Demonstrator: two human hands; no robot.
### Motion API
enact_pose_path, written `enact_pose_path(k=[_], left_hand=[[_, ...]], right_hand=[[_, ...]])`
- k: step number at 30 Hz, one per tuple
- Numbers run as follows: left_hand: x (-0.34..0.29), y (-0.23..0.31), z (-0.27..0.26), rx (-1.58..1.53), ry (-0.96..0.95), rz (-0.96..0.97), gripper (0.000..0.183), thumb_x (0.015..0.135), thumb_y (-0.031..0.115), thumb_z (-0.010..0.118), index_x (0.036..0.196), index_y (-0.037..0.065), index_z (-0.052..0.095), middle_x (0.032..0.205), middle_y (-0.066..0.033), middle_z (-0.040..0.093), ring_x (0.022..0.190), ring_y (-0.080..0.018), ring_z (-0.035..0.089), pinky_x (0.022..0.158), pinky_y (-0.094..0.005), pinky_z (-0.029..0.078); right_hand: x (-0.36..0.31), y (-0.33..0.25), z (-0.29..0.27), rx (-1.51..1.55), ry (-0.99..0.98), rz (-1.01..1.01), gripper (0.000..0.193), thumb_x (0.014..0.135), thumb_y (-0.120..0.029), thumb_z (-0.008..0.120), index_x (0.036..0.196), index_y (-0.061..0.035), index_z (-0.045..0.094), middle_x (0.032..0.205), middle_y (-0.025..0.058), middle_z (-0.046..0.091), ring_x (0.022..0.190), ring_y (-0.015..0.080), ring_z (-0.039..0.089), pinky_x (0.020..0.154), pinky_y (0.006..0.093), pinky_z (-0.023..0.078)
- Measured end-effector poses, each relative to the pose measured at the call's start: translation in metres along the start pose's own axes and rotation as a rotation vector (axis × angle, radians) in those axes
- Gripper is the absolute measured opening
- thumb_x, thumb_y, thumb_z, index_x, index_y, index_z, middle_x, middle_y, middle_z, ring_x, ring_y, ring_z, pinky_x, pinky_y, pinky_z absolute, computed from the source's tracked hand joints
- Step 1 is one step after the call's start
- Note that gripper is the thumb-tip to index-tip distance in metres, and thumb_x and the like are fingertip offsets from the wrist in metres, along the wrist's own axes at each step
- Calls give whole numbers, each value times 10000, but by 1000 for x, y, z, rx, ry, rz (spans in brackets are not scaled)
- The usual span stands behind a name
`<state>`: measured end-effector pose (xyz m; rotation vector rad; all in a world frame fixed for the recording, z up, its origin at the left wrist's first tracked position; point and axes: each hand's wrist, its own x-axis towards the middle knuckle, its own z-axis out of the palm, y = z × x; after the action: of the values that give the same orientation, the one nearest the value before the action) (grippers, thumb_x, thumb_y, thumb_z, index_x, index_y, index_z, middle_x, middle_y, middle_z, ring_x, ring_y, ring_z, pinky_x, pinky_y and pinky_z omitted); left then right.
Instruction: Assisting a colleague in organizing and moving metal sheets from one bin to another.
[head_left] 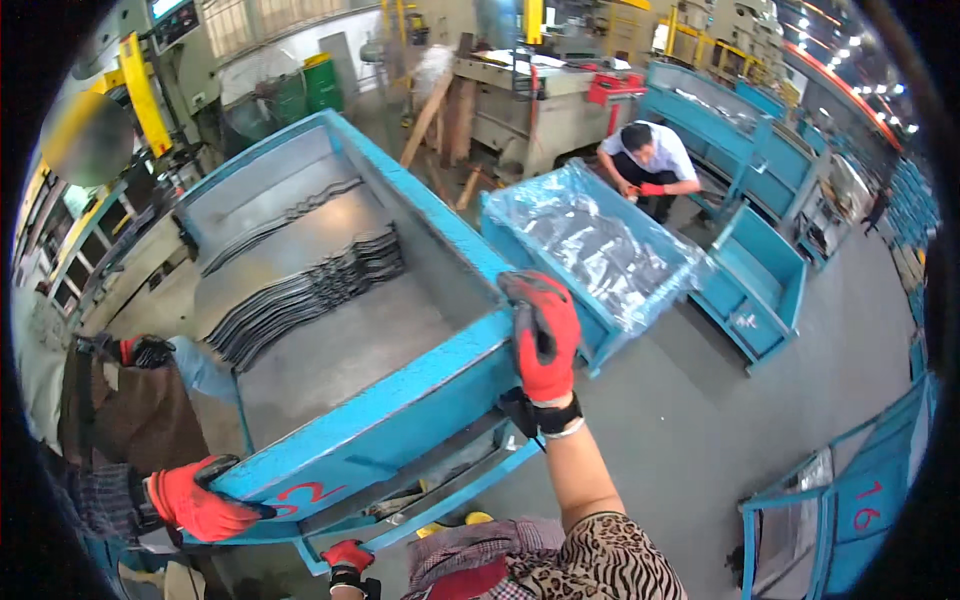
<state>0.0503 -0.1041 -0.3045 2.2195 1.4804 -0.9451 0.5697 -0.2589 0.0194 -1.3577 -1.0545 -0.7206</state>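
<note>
A large blue metal bin (420,385) with a grey inside stands before me at the left. Stacked dark, wavy metal strips (310,290) lie across its floor, with a smaller row behind them. My right hand (545,335), in a red and black glove, is closed over the bin's near right corner. Low down, my gloved left hand (348,555) is curled at the bin's lower rail; its fingers show only in part. A co-worker's gloved hand (205,500), with a plaid sleeve, holds the bin's near left corner.
Beyond the bin's right side stands a blue bin lined with clear plastic (600,250), holding metal parts. A crouching person (650,165) works behind it. Another blue bin (750,285) is beside it. A blue frame (850,500) stands at lower right, on the grey floor (660,450).
</note>
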Motion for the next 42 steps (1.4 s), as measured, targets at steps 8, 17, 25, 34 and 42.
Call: enact_pose_path(k=[8, 17, 25, 34, 42], left_hand=[[11, -2, -14, -198, -28, 94, 587, 623, 534, 783, 1155, 285, 775, 1202, -60, 747, 1178, -323, 669, 1057, -642, 362], [24, 0, -5, 208, -81, 127, 520, 888, 509, 578, 1290, 197, 685, 1403, -149, 618, 1277, -407, 576, 1004, -610, 431], [-2, -8, 12, 192, 85, 106, 415, 885, 455, 589, 1139, 171, 753, 1253, -133, 708, 1179, -378, 648, 969, -562, 485], [18, -9, 6, -48, 82, 31, 819, 568, 529, 828, 1304, 193, 698, 1328, -127, 684, 1217, -336, 649, 1063, -579, 437], [3, 5, -10, 39, 0, -13, 766, 575, 534, 812, 1267, 219, 718, 1324, -127, 683, 1219, -336, 645, 1051, -507, 479]], right_hand=[[2, 1, -14, -49, 29, 33, 490, 760, -25, 654, 1248, -61, 688, 1151, 125, 695, 1150, 370, 612, 1014, 470, 472], [7, 0, -16, -48, 68, -1, 442, 793, -22, 686, 1233, -68, 686, 1155, 132, 695, 1150, 375, 617, 997, 471, 481], [10, -10, -1, 1, 32, 23, 407, 796, 3, 695, 1197, -64, 697, 1134, 117, 704, 1140, 367, 625, 986, 460, 490], [5, -1, -5, -71, 49, -27, 400, 798, -5, 696, 1195, -52, 697, 1131, 117, 707, 1121, 360, 631, 970, 463, 497], [4, -2, -6, -42, 25, 13, 442, 768, 4, 685, 1206, -52, 697, 1138, 127, 696, 1128, 365, 624, 977, 456, 492]])
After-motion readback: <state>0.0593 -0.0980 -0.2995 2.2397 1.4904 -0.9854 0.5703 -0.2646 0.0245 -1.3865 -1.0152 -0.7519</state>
